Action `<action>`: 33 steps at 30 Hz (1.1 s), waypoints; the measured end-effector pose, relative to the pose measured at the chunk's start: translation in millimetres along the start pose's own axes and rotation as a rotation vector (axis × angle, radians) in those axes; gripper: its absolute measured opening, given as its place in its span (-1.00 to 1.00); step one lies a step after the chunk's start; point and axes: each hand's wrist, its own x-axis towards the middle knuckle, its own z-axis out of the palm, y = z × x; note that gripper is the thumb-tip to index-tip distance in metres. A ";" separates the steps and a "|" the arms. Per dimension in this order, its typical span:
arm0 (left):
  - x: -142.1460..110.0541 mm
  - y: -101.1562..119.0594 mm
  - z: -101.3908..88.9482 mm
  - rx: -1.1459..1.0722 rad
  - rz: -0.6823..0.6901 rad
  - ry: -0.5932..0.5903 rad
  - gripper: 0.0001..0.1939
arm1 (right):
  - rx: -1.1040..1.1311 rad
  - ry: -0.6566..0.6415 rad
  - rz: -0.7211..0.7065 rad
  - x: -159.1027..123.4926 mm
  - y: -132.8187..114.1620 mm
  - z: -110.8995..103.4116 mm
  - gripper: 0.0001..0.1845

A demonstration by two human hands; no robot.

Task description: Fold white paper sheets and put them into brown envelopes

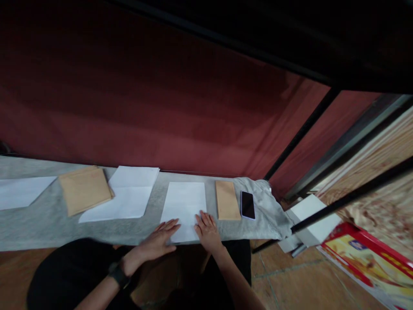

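Note:
A white sheet of paper lies flat on the grey cloth in front of me, with a faint crease across its middle. My left hand rests at its lower left edge, fingers stretched out and thumb pointing right. On the lower right edge of the sheet lies my right hand, its fingers spread on the paper. Just to the right is a brown envelope, apart from my right hand. A dark watch is on my left wrist.
A phone lies right of the envelope. To the left are a stack of brown envelopes, more white sheets and another paper. The grey cloth covers a narrow table against a red panel. A red box stands on the floor.

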 end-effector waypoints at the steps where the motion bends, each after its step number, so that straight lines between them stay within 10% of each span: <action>1: 6.8 -0.2 -3.3 -0.027 0.037 0.005 -0.41 | -0.034 0.019 -0.015 -2.0 0.3 1.3 -0.50; 5: 60.5 11.4 -3.8 -0.008 0.086 0.203 -0.40 | -0.076 0.059 -0.050 -4.4 -0.7 5.1 -0.44; 13: 157.8 12.9 14.0 0.226 -0.047 0.234 -0.35 | -0.052 0.080 -0.029 -2.2 -0.9 9.4 -0.45; 25: 151.7 -68.6 -26.0 0.354 -0.407 0.443 -0.32 | -0.025 0.035 -0.027 -0.2 -3.0 2.4 -0.42; 33: 192.7 -16.2 2.7 0.333 -0.221 0.345 -0.32 | -0.029 0.070 -0.032 -1.5 -3.6 3.2 -0.42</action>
